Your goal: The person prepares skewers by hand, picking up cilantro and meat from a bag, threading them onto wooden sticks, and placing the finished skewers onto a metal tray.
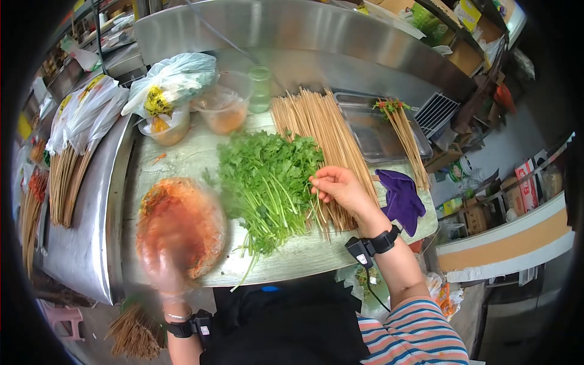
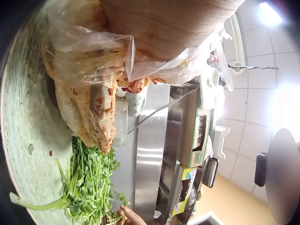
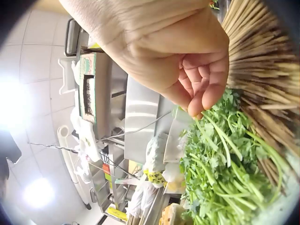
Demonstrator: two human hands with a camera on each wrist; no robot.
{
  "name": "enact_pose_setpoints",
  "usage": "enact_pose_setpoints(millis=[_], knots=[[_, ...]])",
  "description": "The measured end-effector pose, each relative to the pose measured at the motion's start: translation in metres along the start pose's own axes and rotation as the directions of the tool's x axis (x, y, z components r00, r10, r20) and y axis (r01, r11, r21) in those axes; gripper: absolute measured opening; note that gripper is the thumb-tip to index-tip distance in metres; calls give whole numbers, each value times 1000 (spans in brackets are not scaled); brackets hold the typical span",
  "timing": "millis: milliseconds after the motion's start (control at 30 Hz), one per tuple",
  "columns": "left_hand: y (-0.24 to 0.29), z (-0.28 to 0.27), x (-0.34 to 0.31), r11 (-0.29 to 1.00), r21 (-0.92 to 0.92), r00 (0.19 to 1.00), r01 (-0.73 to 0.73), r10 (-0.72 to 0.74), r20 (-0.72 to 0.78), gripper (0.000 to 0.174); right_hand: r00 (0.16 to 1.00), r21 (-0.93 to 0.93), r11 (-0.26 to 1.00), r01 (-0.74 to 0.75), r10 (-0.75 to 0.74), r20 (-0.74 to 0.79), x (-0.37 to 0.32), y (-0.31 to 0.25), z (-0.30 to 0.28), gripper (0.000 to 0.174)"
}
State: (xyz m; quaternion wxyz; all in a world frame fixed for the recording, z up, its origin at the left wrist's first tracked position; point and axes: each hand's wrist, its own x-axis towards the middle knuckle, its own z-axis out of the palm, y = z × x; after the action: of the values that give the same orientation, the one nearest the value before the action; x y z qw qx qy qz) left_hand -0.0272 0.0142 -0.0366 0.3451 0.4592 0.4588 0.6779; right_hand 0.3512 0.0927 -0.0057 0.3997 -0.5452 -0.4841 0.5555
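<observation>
One heap of coriander (image 1: 267,182), right hand (image 1: 340,188) pinching its stems, left hand (image 1: 162,267) blurred at one red-smeared bag (image 1: 182,210), grip unclear

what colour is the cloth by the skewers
Purple; the head view shows the cloth best.

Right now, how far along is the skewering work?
Done: a few loaded skewers lie on the steel tray. In hand: the right hand pinches green leafy coriander; the blurred left hand is at the plastic bag of red food. Left: a pile of bare bamboo skewers.
</observation>
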Motion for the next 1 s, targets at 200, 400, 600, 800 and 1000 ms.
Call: enact_pose_setpoints(millis=[200, 400, 600, 800, 1000], knots=[[-1, -7, 2, 993, 84, 995, -81, 75, 69, 29, 999, -66, 998, -8, 11, 43, 6, -1, 17, 13], [-6, -9, 2, 981, 162, 994, -108, 103, 36, 29, 997, -315, 946, 72, -65, 34, 21, 2, 26, 12], [-6, -12, 3, 948, 284, 989, -145, 139, 40, 29, 995, -357, 928, 103, -100, 28, 15, 1, 48, 11], [-8, -12, -2, 980, 197, 999, -41, 43, -5, 28, 981, -338, 921, 193, -174, 86, 6, -22, 60, 12], [-5, -16, 0, 943, 320, 996, -86, 76, 45, 30, 907, -546, 725, 419, -355, 226, 5, -35, 107, 12]])
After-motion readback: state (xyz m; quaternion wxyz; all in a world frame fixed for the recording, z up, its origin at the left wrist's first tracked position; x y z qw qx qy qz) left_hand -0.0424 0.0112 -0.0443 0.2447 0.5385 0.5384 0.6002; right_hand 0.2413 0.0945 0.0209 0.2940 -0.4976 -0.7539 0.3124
